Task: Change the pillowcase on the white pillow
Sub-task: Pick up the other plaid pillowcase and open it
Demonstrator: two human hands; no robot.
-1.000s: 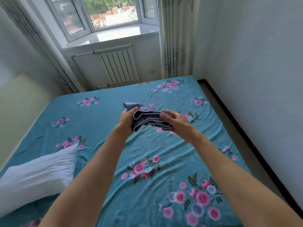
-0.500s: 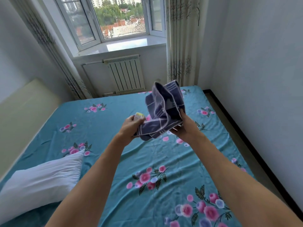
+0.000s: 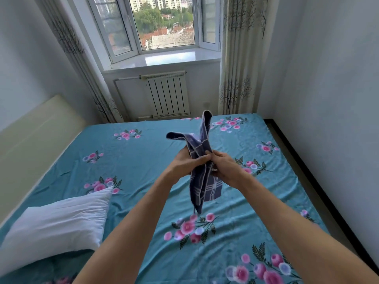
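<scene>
Both hands, left hand (image 3: 185, 163) and right hand (image 3: 226, 168), grip the pillowcase (image 3: 202, 160) above the bedsheet (image 3: 143, 181); white pillow (image 3: 59, 222) lies apart.

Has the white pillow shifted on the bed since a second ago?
No. The pillow lies by the same flower cluster on the sheet; only the camera tilted up.

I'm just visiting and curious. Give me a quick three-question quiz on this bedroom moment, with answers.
1. True or false: the white pillow lies bare on the bed.
2. What do the left hand and right hand grip? A) curtain B) dark blue checked pillowcase C) radiator
3. Fill in: the pillowcase hangs ___ the bed, not touching it.

Key: 1 true; 2 B; 3 above.
</scene>
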